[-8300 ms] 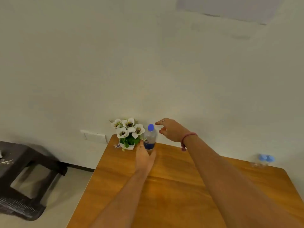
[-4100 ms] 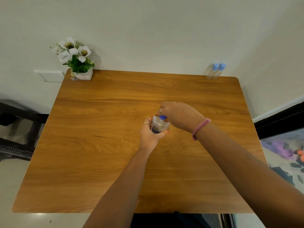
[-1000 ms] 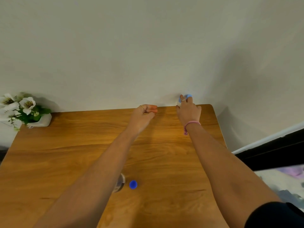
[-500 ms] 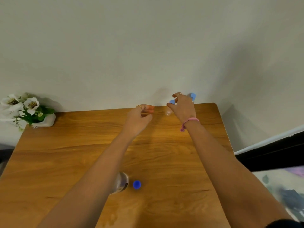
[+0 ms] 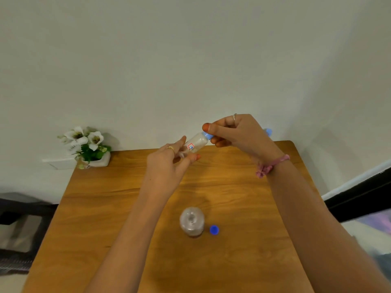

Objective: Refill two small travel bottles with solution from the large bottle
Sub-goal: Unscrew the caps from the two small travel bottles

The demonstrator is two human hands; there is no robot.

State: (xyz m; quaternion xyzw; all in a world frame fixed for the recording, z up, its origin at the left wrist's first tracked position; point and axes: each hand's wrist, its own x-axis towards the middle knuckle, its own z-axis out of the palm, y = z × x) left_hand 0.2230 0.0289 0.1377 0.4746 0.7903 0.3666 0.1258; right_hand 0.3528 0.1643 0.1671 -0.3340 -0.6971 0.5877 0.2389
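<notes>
So at this point the big bottle was standing uncapped in the middle of the worktop, with its blue cap lying just to its right. That part looked done.

One small bottle was up in the air over the far end of the worktop, tilted, held between both hands. The left hand had its grip pinched on the body, thumb and fingers around the lower end. The right hand had its grip pinched on the light blue cap, so my guess was the cap was about to be twisted off. It was on at that moment, as far as I could see.

The second small bottle was mostly hidden behind the right hand, only its blue top peeking out near the far right corner by the wall.

Nothing had been poured yet by the look of it. Left to do: uncap, fill, recap, then the same for the other one. Flower pot sat in the far left corner, out of the way.
</notes>
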